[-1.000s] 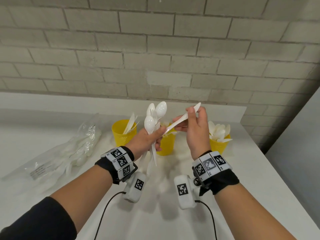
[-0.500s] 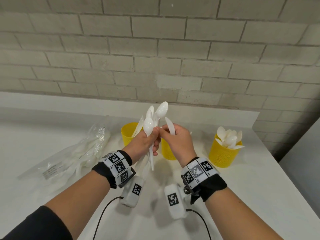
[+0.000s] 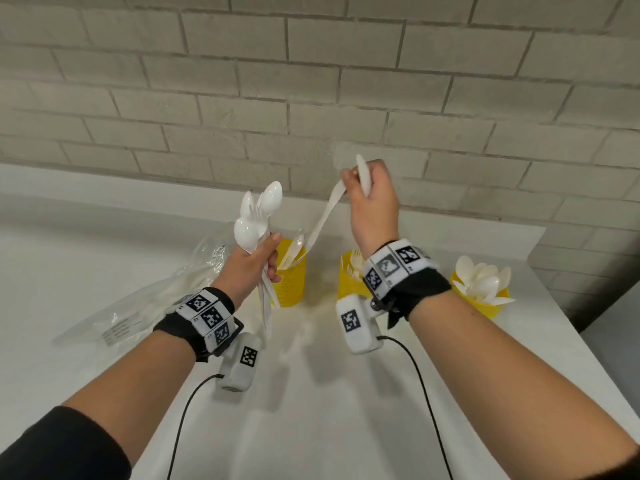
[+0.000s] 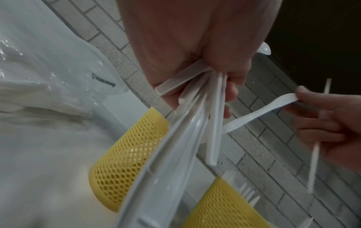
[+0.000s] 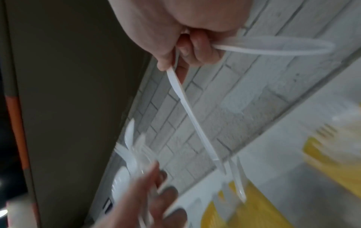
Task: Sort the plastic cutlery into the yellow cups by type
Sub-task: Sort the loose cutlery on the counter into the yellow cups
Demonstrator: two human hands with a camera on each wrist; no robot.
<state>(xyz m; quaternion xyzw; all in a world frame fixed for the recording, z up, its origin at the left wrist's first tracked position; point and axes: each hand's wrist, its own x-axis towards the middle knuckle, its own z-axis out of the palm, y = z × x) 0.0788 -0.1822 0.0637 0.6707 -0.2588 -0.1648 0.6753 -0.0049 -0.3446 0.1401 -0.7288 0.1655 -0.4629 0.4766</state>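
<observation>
My left hand [image 3: 265,258] grips a bundle of white plastic cutlery [image 3: 258,216] by the handles, spoon bowls up; the handles [image 4: 195,117] fan out below the fist. My right hand [image 3: 369,199] is raised to the right and pinches two white knives: one [image 3: 363,174] sticks up, the other [image 3: 322,221] slants down, its tip over the left yellow cup [image 3: 289,284], which holds knives. The middle yellow cup [image 3: 348,282] holds forks, the right yellow cup [image 3: 485,303] holds spoons. In the right wrist view both knives [image 5: 192,117] show below the fingers [image 5: 195,46].
A clear plastic bag [image 3: 149,303] with more white cutlery lies on the white counter [image 3: 311,410] to the left of the cups. A grey brick wall [image 3: 311,98] stands right behind the cups. The counter's right edge runs close past the spoon cup.
My right hand went to the bundle in my left hand, then rose up and to the right with a second knife. The left hand has kept its grip on the bundle.
</observation>
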